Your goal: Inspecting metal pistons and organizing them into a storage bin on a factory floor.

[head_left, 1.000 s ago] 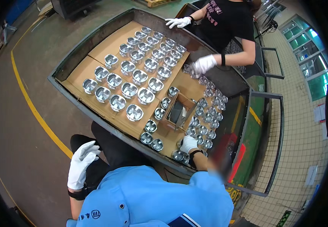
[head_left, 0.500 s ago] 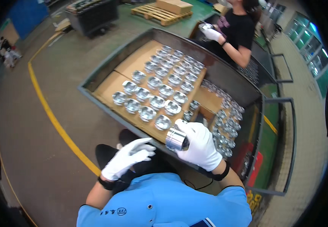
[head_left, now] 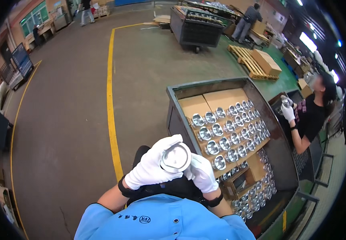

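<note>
In front of my body I hold a shiny metal piston, its round crown turned up toward me. My left hand, in a white glove, wraps round its left side, with thumb and fingers closed on it. From the right, my gloved right hand presses against the piston's edge with curled fingers, some of them hidden. To the right, rows of similar pistons stand on a cardboard sheet inside a dark metal bin.
Lower in the bin, more pistons surround a cardboard box. Beyond it, a person in black handles a metal part. A wooden pallet with a carton and a dark cart stand farther back. A yellow line crosses the floor.
My right hand has brought the piston left, away from the bin, and my left hand has closed on it. The view has swung left, so the bin now appears farther right.
</note>
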Tool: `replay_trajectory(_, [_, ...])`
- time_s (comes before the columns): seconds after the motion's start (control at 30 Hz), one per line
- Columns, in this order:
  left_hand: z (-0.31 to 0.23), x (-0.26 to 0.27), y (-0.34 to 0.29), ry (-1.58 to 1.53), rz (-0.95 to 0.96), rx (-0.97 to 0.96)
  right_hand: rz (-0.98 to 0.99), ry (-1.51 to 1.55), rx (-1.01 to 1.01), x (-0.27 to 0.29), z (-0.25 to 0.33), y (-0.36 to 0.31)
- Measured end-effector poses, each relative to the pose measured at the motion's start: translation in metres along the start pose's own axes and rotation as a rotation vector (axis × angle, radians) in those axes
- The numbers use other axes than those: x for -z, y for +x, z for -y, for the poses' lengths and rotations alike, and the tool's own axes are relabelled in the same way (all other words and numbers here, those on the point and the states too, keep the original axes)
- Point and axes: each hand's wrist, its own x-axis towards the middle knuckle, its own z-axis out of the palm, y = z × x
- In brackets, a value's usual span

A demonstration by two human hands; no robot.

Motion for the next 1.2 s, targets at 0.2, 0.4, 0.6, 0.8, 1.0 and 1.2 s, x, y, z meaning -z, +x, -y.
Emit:
replay_trajectory(0.2, [0.006, -0.011, 0.002, 0.108, 0.112, -0.004, 0.032, 0.074, 0.284, -0.005, -0.016, -0.004])
replay_trajectory(0.4, [0.018, -0.028, 0.001, -0.082, 0.096, 0.066, -0.161, -0.305, 0.365, 0.0, -0.023, -0.01])
replay_trajectory(0.6, [0.016, -0.021, -0.002, -0.242, 0.027, 0.296, -0.176, 0.248, 0.078, 0.004, -0.021, -0.002])
replay_trajectory(0.8, [0.024, -0.016, -0.013, -0.414, 0.075, 0.636, -0.217, 0.46, 0.009, 0.017, -0.029, -0.003])
replay_trajectory(1.0, [0.018, -0.013, -0.012, -0.557, 0.09, 0.706, -0.231, 0.548, -0.015, 0.017, -0.027, -0.005])
replay_trajectory(1.2, [0.018, -0.011, -0.013, -0.608, 0.118, 0.676, -0.246, 0.511, 0.004, 0.017, -0.027, -0.006])
